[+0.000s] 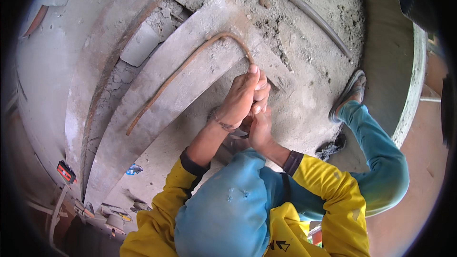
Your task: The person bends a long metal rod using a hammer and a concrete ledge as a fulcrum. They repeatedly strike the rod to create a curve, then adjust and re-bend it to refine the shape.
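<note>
A thin rusty steel rod [176,74], bent into a hook at its far end, lies across a dusty wooden plank [157,109] on the concrete floor. My left hand [243,97] is closed around the rod's near end, just past the bend. My right hand [259,128] sits right under the left, fingers curled against it; what it holds is hidden. Both arms wear yellow sleeves with dark cuffs. My knees in blue trousers [228,209] fill the lower middle.
My right leg stretches out to a sandalled foot [350,93] at the right. A second long rod [309,14] lies on the rubble above. More planks and a grey block [139,44] lie at the left. A small red-and-black tool [65,171] rests at the lower left.
</note>
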Available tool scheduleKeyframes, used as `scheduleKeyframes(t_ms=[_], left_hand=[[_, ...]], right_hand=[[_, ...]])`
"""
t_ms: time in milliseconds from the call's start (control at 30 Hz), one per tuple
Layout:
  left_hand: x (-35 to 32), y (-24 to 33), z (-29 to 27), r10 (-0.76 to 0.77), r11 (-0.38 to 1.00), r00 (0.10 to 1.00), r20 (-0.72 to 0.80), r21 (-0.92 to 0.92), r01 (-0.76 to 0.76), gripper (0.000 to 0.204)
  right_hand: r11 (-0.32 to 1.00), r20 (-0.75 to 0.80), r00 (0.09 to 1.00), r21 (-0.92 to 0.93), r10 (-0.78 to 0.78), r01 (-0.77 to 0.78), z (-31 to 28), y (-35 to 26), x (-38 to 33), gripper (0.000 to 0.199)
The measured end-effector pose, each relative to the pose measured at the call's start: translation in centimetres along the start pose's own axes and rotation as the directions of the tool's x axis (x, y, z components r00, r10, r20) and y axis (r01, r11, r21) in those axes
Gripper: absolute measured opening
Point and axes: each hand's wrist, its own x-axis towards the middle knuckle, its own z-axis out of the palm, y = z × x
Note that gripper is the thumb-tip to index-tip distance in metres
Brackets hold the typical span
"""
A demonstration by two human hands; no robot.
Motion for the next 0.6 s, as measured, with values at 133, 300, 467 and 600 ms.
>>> scheduleKeyframes(t_ms=[133, 300, 467, 600], left_hand=[[-0.1, 0.1, 0.2, 0.01, 1.0, 1.0, 0.001, -0.014, -0.01, 0.052], [0.1, 0.0, 0.0, 0.067, 0.994, 0.991, -0.114, 0.099, -0.056, 0.054], [0.9, -1.1, 1.9, 0.222, 0.955, 0.953, -0.205, 0.242, -0.171, 0.057], [2.2, 0.1, 5.4, 0.232, 0.939, 0.959, -0.162, 0.295, -0.177, 0.055]], right_hand=[[1.0, 0.197, 0.98, 0.002, -0.016, 0.016, -2.3, 1.2, 1.4, 0.033], [0.978, 0.226, 0.974, -0.192, -0.03, 0.075, -3.0, 2.6, 3.1, 0.018], [0.975, 0.231, 0.973, -0.209, -0.025, 0.075, -5.0, 1.9, 4.9, 0.025], [0.978, 0.211, 0.975, -0.181, -0.063, 0.102, -5.9, -3.2, 2.6, 0.052]])
